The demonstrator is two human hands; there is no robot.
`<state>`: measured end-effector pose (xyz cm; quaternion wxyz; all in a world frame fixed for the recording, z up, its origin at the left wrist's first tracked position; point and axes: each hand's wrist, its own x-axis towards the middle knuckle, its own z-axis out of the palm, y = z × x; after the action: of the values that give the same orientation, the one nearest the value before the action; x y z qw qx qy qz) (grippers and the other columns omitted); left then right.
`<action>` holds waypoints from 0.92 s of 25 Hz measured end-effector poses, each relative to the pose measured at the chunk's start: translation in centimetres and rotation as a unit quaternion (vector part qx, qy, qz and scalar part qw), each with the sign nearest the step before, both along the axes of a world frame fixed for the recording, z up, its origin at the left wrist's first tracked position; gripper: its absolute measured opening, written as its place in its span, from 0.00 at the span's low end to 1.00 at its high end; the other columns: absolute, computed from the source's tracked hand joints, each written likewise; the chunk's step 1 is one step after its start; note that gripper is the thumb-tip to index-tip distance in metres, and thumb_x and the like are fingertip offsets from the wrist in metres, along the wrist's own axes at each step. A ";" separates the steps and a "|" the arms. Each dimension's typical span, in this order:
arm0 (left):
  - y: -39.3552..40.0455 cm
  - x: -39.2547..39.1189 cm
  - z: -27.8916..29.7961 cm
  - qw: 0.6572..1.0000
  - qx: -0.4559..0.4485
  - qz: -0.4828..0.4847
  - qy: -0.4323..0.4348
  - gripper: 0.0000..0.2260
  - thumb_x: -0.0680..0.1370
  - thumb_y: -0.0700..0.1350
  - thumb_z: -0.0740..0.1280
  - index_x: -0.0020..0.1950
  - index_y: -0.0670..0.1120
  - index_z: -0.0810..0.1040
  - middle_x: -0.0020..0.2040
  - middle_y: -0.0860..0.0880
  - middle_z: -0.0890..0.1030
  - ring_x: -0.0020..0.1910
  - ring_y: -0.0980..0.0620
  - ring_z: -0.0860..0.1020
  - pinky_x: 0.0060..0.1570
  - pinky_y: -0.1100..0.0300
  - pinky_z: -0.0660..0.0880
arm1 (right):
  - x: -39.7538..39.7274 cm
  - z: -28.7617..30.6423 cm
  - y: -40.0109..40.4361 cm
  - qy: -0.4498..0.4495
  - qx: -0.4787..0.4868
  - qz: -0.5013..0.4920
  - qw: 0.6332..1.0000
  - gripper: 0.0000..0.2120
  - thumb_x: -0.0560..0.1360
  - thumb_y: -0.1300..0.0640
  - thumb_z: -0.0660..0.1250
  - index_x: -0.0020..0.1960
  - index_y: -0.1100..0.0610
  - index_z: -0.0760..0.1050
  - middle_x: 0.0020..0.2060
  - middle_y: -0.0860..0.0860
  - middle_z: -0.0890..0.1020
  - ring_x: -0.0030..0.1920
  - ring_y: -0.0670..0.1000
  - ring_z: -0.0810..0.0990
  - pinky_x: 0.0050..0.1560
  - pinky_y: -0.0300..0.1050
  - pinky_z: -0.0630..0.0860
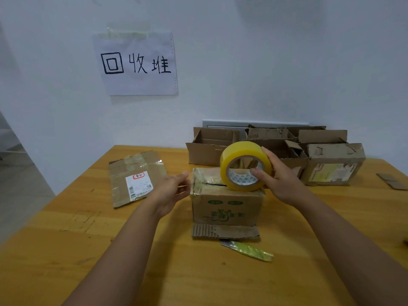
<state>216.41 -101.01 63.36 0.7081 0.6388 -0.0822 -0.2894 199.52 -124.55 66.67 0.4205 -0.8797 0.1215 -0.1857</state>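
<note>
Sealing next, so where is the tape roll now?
Head view, right of centre: the tape roll stands atop the small carton, held by the right hand.

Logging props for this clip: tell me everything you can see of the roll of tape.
The roll of tape is wide, glossy yellow packing tape; its core shows small green triangles on white inside. It stands on edge, hole toward the camera, on or just above the top of a small cardboard box. The right hand grips it, thumb in the core, fingers over the outer side.

Flattened carton (136, 177) left — open boxes (212, 146) behind, sign (136, 62) above.
</note>
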 end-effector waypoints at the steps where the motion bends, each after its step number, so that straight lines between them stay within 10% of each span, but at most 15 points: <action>1: 0.0 0.2 0.0 1.000 -0.002 -0.002 0.002 0.14 0.81 0.47 0.65 0.57 0.35 0.77 0.52 0.39 0.79 0.53 0.44 0.78 0.53 0.55 0.79 | 0.0 0.1 0.0 0.005 -0.005 -0.002 1.000 0.39 0.73 0.40 0.62 0.79 0.47 0.51 0.65 0.50 0.72 0.64 0.52 0.74 0.61 0.59 0.77; 6: 0.5 1.0 0.6 0.999 -0.018 -0.017 0.021 0.11 0.82 0.44 0.63 0.53 0.36 0.77 0.51 0.39 0.79 0.55 0.44 0.80 0.57 0.54 0.78 | 0.3 0.2 0.0 0.019 -0.040 -0.004 0.999 0.41 0.72 0.37 0.61 0.79 0.48 0.50 0.72 0.52 0.68 0.69 0.54 0.71 0.63 0.60 0.75; 13: -0.5 -0.3 -1.1 0.995 0.093 -0.046 0.000 0.16 0.82 0.49 0.63 0.59 0.37 0.79 0.54 0.44 0.82 0.46 0.52 0.78 0.38 0.63 0.77 | 0.5 -0.2 0.2 -0.002 -0.052 -0.010 0.999 0.37 0.72 0.42 0.66 0.78 0.50 0.58 0.65 0.49 0.73 0.63 0.50 0.74 0.61 0.54 0.77; 19: -1.2 -3.0 -1.0 0.930 0.204 0.106 -0.287 0.06 0.81 0.41 0.64 0.53 0.51 0.79 0.51 0.52 0.81 0.52 0.52 0.78 0.44 0.59 0.75 | 0.6 -0.9 -0.1 -0.011 -0.069 -0.019 0.997 0.35 0.75 0.45 0.68 0.77 0.49 0.58 0.65 0.47 0.73 0.62 0.48 0.73 0.59 0.47 0.75; 23: 0.0 -5.0 -1.8 0.927 0.210 0.043 -0.307 0.17 0.85 0.44 0.56 0.73 0.49 0.71 0.70 0.51 0.74 0.66 0.53 0.72 0.64 0.57 0.69 | 0.6 -1.3 0.0 -0.008 -0.069 -0.025 0.997 0.37 0.74 0.45 0.69 0.78 0.48 0.56 0.67 0.48 0.72 0.64 0.49 0.72 0.61 0.50 0.75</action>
<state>211.38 -100.97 61.61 0.5100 0.8332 -0.2057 -0.0586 200.12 -124.58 65.33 0.3551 -0.9018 0.1271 -0.2108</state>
